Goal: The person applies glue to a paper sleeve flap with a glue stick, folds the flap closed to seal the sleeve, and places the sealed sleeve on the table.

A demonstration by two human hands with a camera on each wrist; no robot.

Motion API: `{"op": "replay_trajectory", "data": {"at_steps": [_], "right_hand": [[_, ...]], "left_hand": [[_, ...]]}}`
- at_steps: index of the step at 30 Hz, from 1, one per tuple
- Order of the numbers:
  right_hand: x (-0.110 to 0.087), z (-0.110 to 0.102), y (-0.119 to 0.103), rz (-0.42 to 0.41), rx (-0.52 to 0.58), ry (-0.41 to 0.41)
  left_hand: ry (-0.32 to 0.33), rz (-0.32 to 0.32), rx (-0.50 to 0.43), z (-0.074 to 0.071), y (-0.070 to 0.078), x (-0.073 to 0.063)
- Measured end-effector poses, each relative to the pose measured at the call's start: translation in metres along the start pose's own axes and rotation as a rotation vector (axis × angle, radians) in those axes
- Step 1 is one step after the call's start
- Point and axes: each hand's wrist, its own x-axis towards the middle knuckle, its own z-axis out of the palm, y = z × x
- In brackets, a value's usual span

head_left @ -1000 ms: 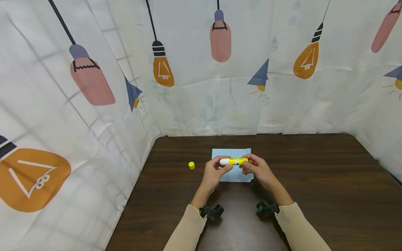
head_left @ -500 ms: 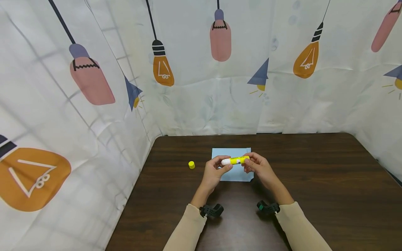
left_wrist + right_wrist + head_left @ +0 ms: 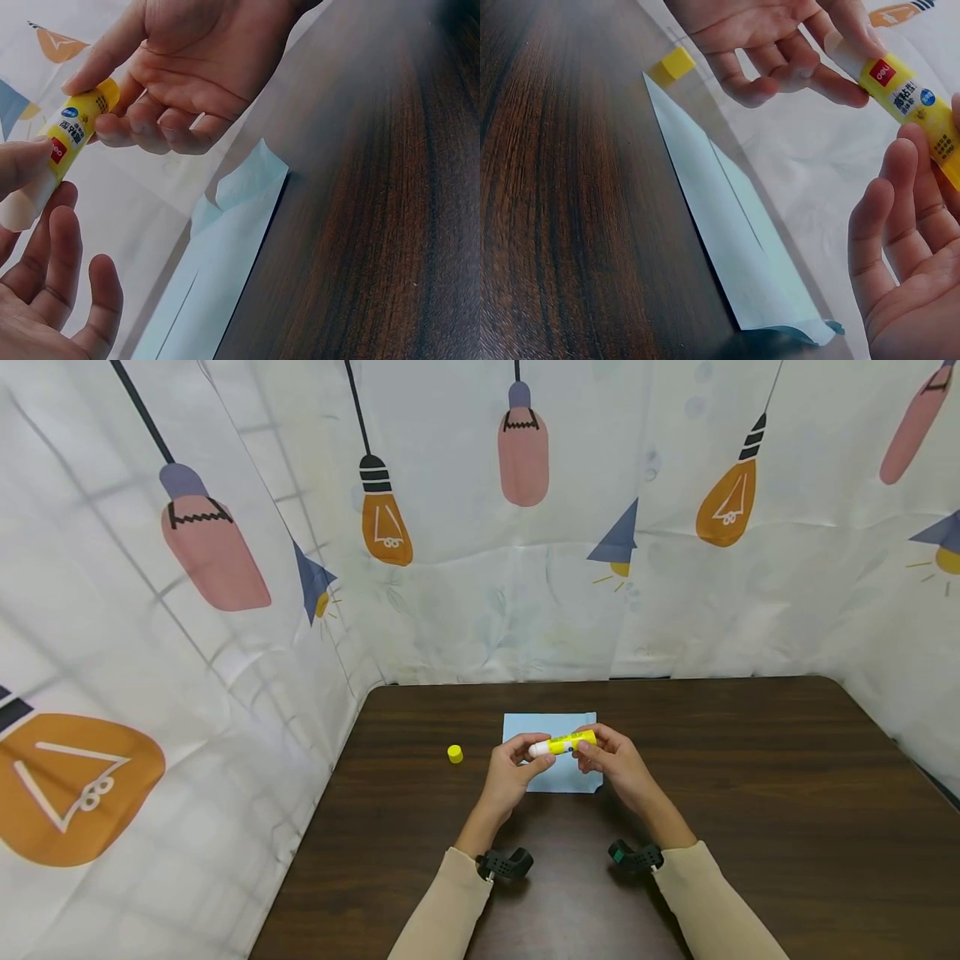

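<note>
A yellow-and-white glue stick (image 3: 564, 744) is held between both hands, above a light blue sheet of paper (image 3: 564, 781). My left hand (image 3: 512, 772) pinches it near the white, uncapped end with thumb and fingers. At the yellow base, my right hand (image 3: 621, 764) grips with thumb and fingertips. In the left wrist view, the label of the glue stick (image 3: 71, 131) faces the camera. Left of the hands, the yellow cap (image 3: 455, 754) rests on the table, apart from the paper. Whether any glue protrudes from the white end is too small to tell.
The dark wooden table (image 3: 750, 777) reaches back to a white curtain (image 3: 465, 610) printed with lamps. In the right wrist view, the blue paper (image 3: 705, 202) shows a crease or slit along it and a curled corner. Black bands sit on both wrists.
The glue stick has gone from level to slightly tilted, its yellow base end now higher. It has shifted a little right. Both hands keep their hold; the cap and paper have not moved.
</note>
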Motion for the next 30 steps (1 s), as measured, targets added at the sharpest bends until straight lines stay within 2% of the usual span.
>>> {"op": "replay_trajectory", "data": {"at_steps": [18,30], "right_hand": [[-0.001,-0.008,-0.001,0.029,-0.009,0.041],[0.002,-0.027,0.007,0.108,0.019,0.162]], "left_hand": [[-0.023,-0.011,0.078,0.000,-0.003,0.000],[-0.004,0.007,0.231,-0.005,-0.005,0.001]]}}
